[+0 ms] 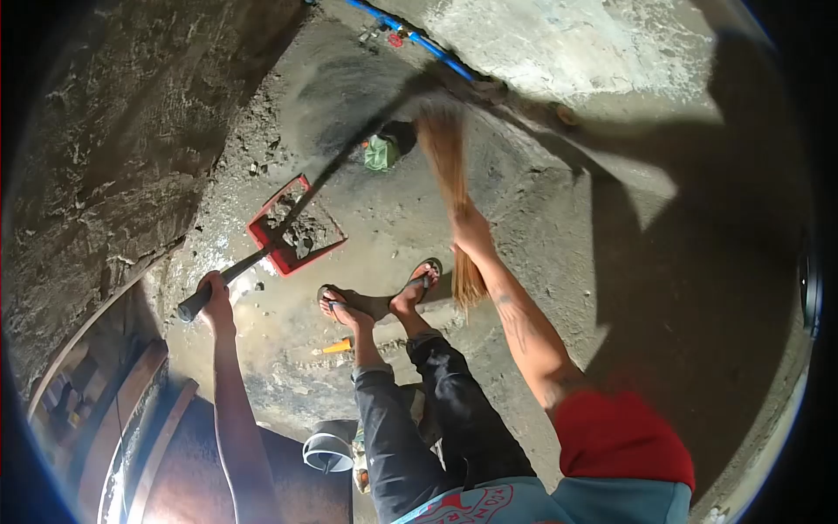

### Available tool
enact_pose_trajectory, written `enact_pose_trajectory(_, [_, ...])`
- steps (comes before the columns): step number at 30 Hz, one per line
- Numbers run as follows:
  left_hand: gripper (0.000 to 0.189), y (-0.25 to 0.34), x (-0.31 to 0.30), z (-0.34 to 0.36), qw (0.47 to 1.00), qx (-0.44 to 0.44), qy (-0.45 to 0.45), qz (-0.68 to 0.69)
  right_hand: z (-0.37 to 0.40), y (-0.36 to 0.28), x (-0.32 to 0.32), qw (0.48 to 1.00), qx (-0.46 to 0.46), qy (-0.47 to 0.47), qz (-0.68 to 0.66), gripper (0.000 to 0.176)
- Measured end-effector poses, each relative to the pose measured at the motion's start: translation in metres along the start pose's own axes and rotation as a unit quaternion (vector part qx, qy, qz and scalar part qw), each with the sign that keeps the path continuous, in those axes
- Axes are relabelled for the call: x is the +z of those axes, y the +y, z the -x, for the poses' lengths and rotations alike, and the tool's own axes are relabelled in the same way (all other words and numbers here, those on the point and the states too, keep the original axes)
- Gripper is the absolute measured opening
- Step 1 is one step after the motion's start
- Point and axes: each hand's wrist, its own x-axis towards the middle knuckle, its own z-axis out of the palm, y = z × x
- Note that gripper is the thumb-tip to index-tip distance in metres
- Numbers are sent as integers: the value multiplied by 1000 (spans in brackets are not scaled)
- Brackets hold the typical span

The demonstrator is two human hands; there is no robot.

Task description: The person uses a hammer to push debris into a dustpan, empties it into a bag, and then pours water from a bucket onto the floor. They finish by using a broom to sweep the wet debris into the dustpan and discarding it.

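My left hand [216, 307] is closed around the dark handle of a red dustpan [285, 267]. Grey rubble and dirt lie in the pan, which rests on the wet concrete floor. In my right hand [472, 232] is a stick broom [447, 166], gripped around its bundled middle. Its bristles point away from me and are blurred at the tips, while the stick butts stick out toward my feet. A crumpled green packet [381, 153] lies on the floor between the broom and the dustpan.
A blue pipe [410, 39] with a red valve handle [395, 40] runs along the far wall base. Debris [253, 144] lines the left wall. Near my feet lies an orange-yellow pointed object [337, 347]; a grey bucket [328, 450] stands behind it. Curved boards [122, 415] are at lower left.
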Motion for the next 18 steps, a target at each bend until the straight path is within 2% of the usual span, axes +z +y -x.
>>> enact_pose_trajectory(1, [13, 3, 5, 3, 1000, 4, -4, -12, -15, -20, 8, 996, -87, -31, 14, 46])
enact_pose_trajectory(2, [12, -9, 0, -7, 1000, 27, -10, -9, -42, -36, 22, 994, -89, -56, 0, 46])
enact_pose_trajectory(3, [11, -4, -1, -6, 1000, 8, -4, 2, -95, -34, 42, 969, -214, 26, 122, 47])
enact_pose_trajectory(4, [11, 6, 1, 1, 1000, 2, 6, 0, -113, -67, 40, 982, -131, -47, 124, 50])
enact_pose_trajectory(5, [12, 14, 3, 5, 1000, -2, 14, -2, -136, -50, 34, 993, -98, -68, 21, 45])
enact_pose_trajectory(7, [13, 16, -2, 7, 999, -11, 10, -40, -163, -34, 18, 977, -25, -89, -191, 36])
enact_pose_trajectory(10, [14, 7, -11, -6, 999, -23, -18, -25, -122, 46, -29, 980, 108, 11, -168, 60])
enact_pose_trajectory(11, [16, 7, -8, -5, 999, -24, -10, -36, -140, 107, -38, 951, 249, 30, -178, 59])
enact_pose_trajectory(12, [16, 8, -6, -6, 999, -31, -7, -35, -124, 134, -48, 922, 324, 45, -209, 57])
enact_pose_trajectory(14, [17, 9, -7, -9, 999, -31, -7, -34, -102, 184, -53, 950, 213, 84, -211, 38])
enact_pose_trajectory(15, [17, 9, -9, -9, 999, -34, -4, -22, -46, 143, -61, 923, 245, 98, -282, 32])
enact_pose_trajectory(17, [18, 14, -14, -5, 999, -50, 15, 12, -5, 127, -70, 919, 233, 89, -305, 30])
enact_pose_trajectory(18, [24, 3, -31, -8, 993, -52, -2, 108, 11, 123, -75, 917, 224, 76, -321, 29])
